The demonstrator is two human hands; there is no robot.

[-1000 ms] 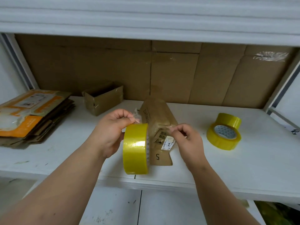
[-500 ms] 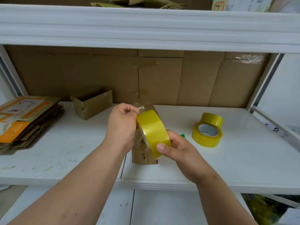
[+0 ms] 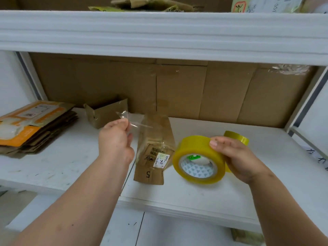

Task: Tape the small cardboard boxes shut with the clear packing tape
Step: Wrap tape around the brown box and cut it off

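Both forearms are bare, with no sleeves, gloves or jewellery.

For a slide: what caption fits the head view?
Left hand pinches clear tape; right hand holds the roll beside the box.

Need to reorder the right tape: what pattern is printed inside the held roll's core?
White with small teal triangles on the tape roll's core, in the head view.

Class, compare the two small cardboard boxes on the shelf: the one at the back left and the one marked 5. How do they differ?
The back box lies open, untouched; the box marked 5 is closed. The back box shows no label; the box marked 5 carries a sticker. Both are brown cardboard.
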